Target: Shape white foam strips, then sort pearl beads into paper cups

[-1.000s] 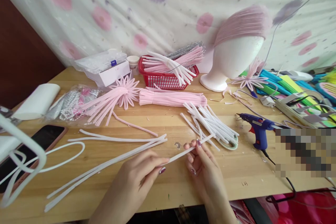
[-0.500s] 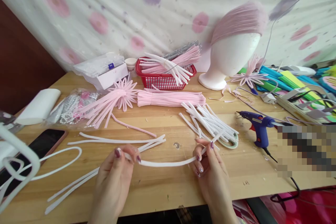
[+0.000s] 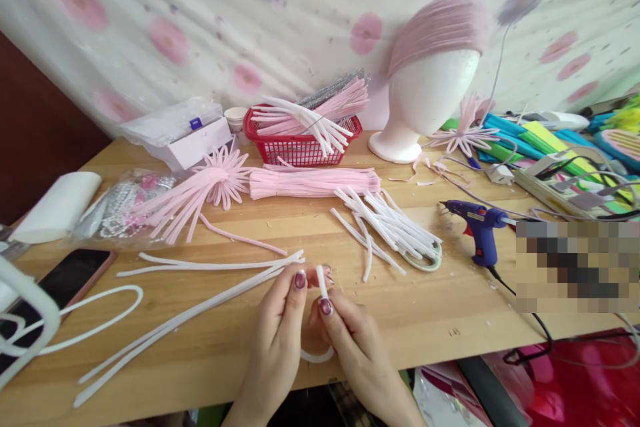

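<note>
A white pipe cleaner (image 3: 317, 355) is bent into a loop that hangs below my two hands, which meet near the table's front edge. My left hand (image 3: 280, 327) is closed, thumb and fingers pinching the pipe cleaner near its ends. My right hand (image 3: 353, 333) grips it too, and a short white end sticks up above the right thumb. Fingers hide part of the loop. To the left lie several loose white pipe cleaners (image 3: 190, 310). Beyond my right hand rests a bundle of white pipe cleaners (image 3: 400, 230).
A blue glue gun (image 3: 480, 227) lies at right with its cord. Behind are a pink pipe cleaner bundle (image 3: 315, 183), a red basket (image 3: 300, 149) and a white foam head (image 3: 430, 97). At left are a phone (image 3: 75, 280) and a bag of beads (image 3: 120, 207).
My hands have come together from apart, and the pipe cleaner stretched between them is now curved into a loop. The view has shifted slightly to the right.
</note>
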{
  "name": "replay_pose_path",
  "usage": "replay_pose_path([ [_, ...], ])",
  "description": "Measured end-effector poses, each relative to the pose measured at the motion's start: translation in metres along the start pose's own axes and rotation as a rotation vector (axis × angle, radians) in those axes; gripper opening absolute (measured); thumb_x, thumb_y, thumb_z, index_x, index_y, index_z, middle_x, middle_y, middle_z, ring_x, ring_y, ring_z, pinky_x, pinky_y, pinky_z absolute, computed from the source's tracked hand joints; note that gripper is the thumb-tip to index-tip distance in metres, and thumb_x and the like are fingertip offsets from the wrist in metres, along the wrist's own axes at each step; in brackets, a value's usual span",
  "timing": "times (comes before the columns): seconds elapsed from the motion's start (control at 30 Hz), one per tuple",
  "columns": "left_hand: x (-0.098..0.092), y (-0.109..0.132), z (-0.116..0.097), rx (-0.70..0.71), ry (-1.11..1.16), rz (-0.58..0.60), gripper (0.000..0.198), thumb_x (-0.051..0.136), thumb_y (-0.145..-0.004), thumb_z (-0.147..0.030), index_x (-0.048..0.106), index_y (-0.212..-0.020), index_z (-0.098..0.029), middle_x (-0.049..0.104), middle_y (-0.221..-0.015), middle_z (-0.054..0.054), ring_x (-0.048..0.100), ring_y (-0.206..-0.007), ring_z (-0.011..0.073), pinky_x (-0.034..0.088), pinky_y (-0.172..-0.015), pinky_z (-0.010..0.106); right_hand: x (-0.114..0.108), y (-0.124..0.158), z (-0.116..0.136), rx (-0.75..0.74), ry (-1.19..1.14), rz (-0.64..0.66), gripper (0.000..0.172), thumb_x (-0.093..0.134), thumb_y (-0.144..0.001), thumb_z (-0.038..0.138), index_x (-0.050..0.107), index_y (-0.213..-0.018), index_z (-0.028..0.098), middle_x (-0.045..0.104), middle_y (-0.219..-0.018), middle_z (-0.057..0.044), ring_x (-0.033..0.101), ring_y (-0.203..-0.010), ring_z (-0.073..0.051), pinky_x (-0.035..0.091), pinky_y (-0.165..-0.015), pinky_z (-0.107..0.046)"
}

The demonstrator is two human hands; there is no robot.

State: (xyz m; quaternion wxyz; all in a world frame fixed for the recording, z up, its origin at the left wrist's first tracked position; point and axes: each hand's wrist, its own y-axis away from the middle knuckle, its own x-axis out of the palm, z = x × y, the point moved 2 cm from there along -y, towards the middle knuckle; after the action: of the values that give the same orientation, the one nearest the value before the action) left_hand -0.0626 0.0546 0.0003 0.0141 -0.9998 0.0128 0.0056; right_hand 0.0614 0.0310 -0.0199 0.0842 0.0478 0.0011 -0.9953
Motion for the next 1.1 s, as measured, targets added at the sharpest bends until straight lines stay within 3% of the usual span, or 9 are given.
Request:
replay_pose_path([
  [0.13, 0.007, 0.005, 0.000, -0.002, 0.004, 0.027, 0.036, 0.042, -0.100, -0.046, 0.070, -0.099, -0.024, 0.073, -0.099, 0.004, 0.064, -0.101, 0.0200, 0.048, -0.092, 0.029, 0.004, 0.000, 0.003, -0.016, -0.005, 0.029, 0.038, 0.040, -0.103, 0.041, 0.049, -0.073, 0.021, 0.047, -0.068, 0.003, 0.042, -0.063, -0.013, 0.035, -0.062, -0.025],
  [0.4, 0.012, 0.007, 0.000, 0.056, 0.027, 0.003, 0.038, 0.041, -0.100, -0.049, 0.068, -0.103, -0.023, 0.073, -0.080, 0.003, 0.066, -0.084, 0.0190, 0.050, -0.091, 0.033, 0.003, 0.001, 0.006, -0.018, -0.002, 0.072, 0.029, 0.040, -0.103, 0.039, 0.054, -0.084, 0.022, 0.050, -0.072, 0.002, 0.043, -0.066, -0.013, 0.037, -0.065, -0.025],
  [0.57, 0.017, 0.006, -0.004, 0.044, 0.096, 0.008, 0.037, 0.041, -0.100, -0.048, 0.067, -0.099, -0.023, 0.066, -0.068, 0.000, 0.063, -0.073, 0.0163, 0.049, -0.088, 0.031, 0.003, 0.001, 0.004, -0.001, -0.035, 0.061, 0.037, 0.042, -0.102, 0.041, 0.043, -0.071, 0.021, 0.038, -0.063, 0.005, 0.034, -0.058, -0.011, 0.031, -0.056, -0.024],
  [0.77, 0.021, 0.006, -0.005, 0.018, 0.148, 0.016, 0.035, 0.042, -0.100, -0.048, 0.065, -0.097, -0.022, 0.059, -0.065, -0.002, 0.058, -0.064, 0.0151, 0.050, -0.079, 0.030, 0.003, -0.003, 0.004, -0.004, -0.051, 0.069, 0.039, 0.041, -0.102, 0.043, 0.040, -0.070, 0.021, 0.036, -0.064, 0.006, 0.030, -0.057, -0.010, 0.029, -0.054, -0.024],
  [0.93, 0.022, 0.005, -0.004, 0.009, 0.172, -0.008, 0.034, 0.046, -0.098, -0.049, 0.065, -0.090, -0.023, 0.058, -0.064, -0.003, 0.057, -0.064, 0.0142, 0.049, -0.080, 0.029, 0.002, -0.004, 0.005, 0.004, -0.052, 0.080, 0.038, 0.041, -0.102, 0.041, 0.040, -0.070, 0.021, 0.035, -0.064, 0.006, 0.029, -0.058, -0.010, 0.029, -0.055, -0.024],
  [1.1, 0.021, 0.004, -0.003, 0.022, 0.178, -0.002, 0.035, 0.045, -0.099, -0.050, 0.065, -0.090, -0.023, 0.060, -0.064, -0.003, 0.059, -0.066, 0.0145, 0.047, -0.093, 0.033, 0.002, -0.006, 0.005, 0.015, -0.080, 0.101, 0.037, 0.041, -0.103, 0.040, 0.040, -0.070, 0.021, 0.037, -0.065, 0.006, 0.029, -0.058, -0.010, 0.029, -0.056, -0.024],
])
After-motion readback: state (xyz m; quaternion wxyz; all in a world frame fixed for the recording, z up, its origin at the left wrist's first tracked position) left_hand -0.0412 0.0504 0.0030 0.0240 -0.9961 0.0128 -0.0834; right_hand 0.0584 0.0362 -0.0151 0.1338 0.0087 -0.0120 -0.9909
